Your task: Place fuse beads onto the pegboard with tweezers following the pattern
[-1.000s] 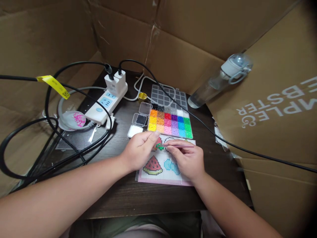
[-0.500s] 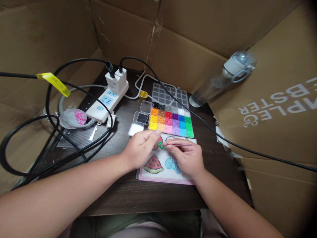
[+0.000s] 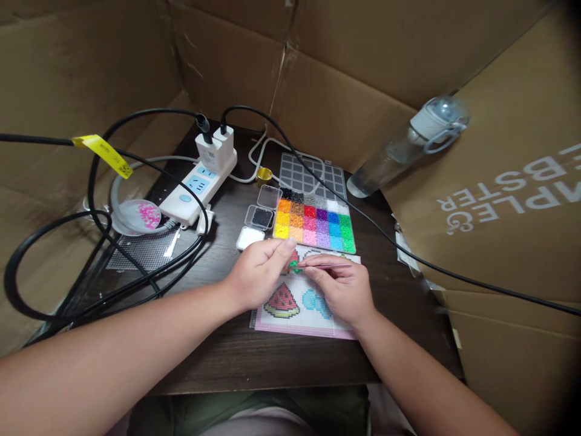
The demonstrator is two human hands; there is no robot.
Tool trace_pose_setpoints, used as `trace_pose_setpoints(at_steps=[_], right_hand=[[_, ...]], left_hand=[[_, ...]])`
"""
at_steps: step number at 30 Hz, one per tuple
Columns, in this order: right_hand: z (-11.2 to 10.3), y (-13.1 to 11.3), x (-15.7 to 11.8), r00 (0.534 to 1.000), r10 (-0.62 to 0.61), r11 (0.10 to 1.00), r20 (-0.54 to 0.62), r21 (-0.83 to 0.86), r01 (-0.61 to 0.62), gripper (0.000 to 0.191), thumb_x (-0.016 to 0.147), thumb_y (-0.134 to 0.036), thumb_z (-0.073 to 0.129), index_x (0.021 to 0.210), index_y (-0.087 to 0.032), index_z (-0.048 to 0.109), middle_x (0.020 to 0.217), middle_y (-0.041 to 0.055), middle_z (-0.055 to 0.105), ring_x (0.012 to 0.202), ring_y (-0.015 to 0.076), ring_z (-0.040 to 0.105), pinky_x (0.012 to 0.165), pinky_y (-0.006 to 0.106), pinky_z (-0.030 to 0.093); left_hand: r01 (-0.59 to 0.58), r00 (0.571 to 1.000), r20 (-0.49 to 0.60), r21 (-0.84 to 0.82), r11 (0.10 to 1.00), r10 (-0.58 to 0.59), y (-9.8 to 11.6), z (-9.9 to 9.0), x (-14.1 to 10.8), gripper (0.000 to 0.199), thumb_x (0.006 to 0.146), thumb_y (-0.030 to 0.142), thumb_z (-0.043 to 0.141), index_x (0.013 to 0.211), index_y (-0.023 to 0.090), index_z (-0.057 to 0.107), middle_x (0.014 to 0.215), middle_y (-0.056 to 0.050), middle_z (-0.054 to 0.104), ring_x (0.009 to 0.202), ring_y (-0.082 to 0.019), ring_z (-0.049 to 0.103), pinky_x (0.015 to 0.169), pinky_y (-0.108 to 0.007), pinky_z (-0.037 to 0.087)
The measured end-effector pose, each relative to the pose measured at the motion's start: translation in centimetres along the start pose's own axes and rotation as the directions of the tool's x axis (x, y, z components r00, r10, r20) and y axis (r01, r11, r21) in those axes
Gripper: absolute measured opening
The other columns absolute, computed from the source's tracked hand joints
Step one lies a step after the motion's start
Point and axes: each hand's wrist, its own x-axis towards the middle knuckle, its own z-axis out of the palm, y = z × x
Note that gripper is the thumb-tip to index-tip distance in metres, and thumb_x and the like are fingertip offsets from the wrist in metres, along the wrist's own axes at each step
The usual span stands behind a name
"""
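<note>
My left hand [image 3: 258,272] is closed, thumb on top, pinching a small green bead piece [image 3: 294,265] whose far part is hidden by the fingers. Slim pink tweezers [image 3: 333,266] are gripped in my right hand [image 3: 348,290], and their tips touch or nearly touch the green piece. Both hands are just above a pattern sheet [image 3: 295,326] with a pink border, printed with a watermelon slice [image 3: 282,301] and a light blue shape. Beyond the hands lies a compartment box of coloured beads [image 3: 313,221], sorted by colour.
Left of the bead box stand small cases of black beads [image 3: 262,218] and white beads [image 3: 250,238]. A dish with pink beads [image 3: 136,217], a power strip [image 3: 195,188] and looping black cables fill the left side. A clear bottle [image 3: 394,151] leans at the back right; cardboard walls surround the table.
</note>
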Motion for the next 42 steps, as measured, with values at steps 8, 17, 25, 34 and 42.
trace_pose_setpoints(at_steps=[8,17,25,34,42], right_hand=[[0.1,0.0,0.1,1.000,0.025,1.000,-0.009,-0.006,-0.025,0.007,0.074,-0.021,0.068,0.076,-0.021,0.074,0.079,0.0036,0.074,0.075,0.0180,0.069,0.070,0.028,0.057],[-0.7,-0.6,1.1,0.991,0.028,1.000,-0.130,0.010,-0.027,0.009,0.075,-0.024,0.067,0.074,-0.019,0.074,0.075,0.0050,0.073,0.067,0.0175,0.068,0.060,0.026,0.055],[0.7,-1.7,7.4,0.957,-0.075,0.997,-0.281,0.001,0.078,0.014,0.074,-0.027,0.065,0.070,-0.018,0.074,0.076,0.0068,0.073,0.074,0.0197,0.067,0.070,0.030,0.054],[2.4,-0.5,11.0,0.942,0.015,0.999,-0.334,-0.029,-0.026,0.014,0.069,-0.027,0.066,0.065,-0.015,0.072,0.079,0.0090,0.072,0.079,0.0200,0.066,0.074,0.031,0.053],[2.4,0.1,11.2,0.942,0.055,0.998,-0.330,-0.005,-0.060,0.017,0.071,-0.032,0.064,0.065,-0.017,0.068,0.073,0.0068,0.073,0.072,0.0195,0.068,0.072,0.030,0.054]], left_hand=[[0.006,1.000,0.008,-0.007,1.000,-0.006,0.0,0.0,0.0,0.044,0.092,0.041,0.038,0.056,0.017,0.040,0.049,0.005,0.036,0.045,-0.008,0.031,0.044,-0.021,0.027],[0.052,0.998,-0.022,0.015,0.999,-0.052,0.0,0.1,-0.1,0.047,0.092,0.048,0.036,0.056,0.018,0.038,0.051,0.005,0.035,0.047,-0.009,0.032,0.045,-0.022,0.027],[0.086,0.996,-0.018,-0.003,0.996,-0.086,-0.2,0.2,0.0,0.047,0.091,0.051,0.036,0.057,0.018,0.037,0.050,0.005,0.035,0.045,-0.009,0.030,0.044,-0.022,0.026],[0.069,0.998,-0.017,0.007,0.998,-0.069,0.2,0.2,-0.1,0.046,0.091,0.050,0.036,0.057,0.019,0.036,0.050,0.004,0.036,0.047,-0.010,0.032,0.044,-0.022,0.029],[0.070,0.997,-0.024,0.012,0.997,-0.069,0.1,0.2,-0.2,0.047,0.090,0.052,0.036,0.057,0.019,0.036,0.050,0.005,0.035,0.046,-0.010,0.031,0.044,-0.022,0.028]])
